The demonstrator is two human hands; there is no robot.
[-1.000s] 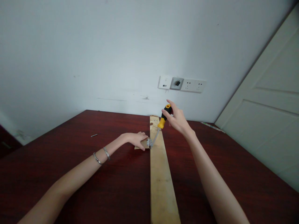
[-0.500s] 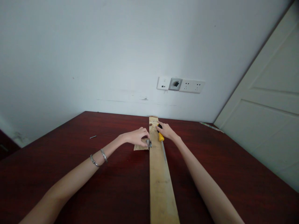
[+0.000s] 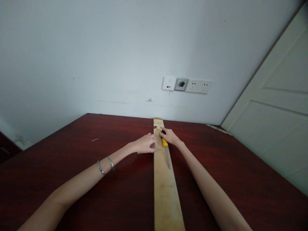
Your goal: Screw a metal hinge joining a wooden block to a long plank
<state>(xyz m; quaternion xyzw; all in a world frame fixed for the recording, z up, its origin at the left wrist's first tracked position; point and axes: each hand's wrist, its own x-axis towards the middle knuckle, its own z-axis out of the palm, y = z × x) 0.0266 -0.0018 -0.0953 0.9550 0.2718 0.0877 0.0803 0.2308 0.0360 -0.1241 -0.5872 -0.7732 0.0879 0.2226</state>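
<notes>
Head view: my left hand (image 3: 144, 144) is far out on the dark red-brown wooden table (image 3: 72, 150). Its fingertips are bunched down on a small grey metal fitting (image 3: 152, 146) at the left edge of the long pale wooden plank (image 3: 166, 192). A small pale wooden offcut (image 3: 143, 152) butts against the plank there, mostly under my palm.

My right hand (image 3: 170, 136) lies over the handle of the yellow-and-black-handled screwdriver (image 3: 165, 146), which rests flat on the plank just right of the fitting. My fingers drape the handle, but I cannot tell whether they clamp it or only rest on it.

As I judge it, the work in hand is seating the fitting across the joint. To do that well I should press it flat, keep the offcut tight against the plank's edge, and keep my fingertips off the part of the fitting that needs to stay reachable. The screwdriver's shaft runs close to the plank's right edge, so I should steady it against rolling off.

The screwdriver's long axis runs near to far, almost in line with the plank. Its handle is at the far end, and the tip points near and slightly right. The plank itself runs straight from me to the far wall.
</notes>
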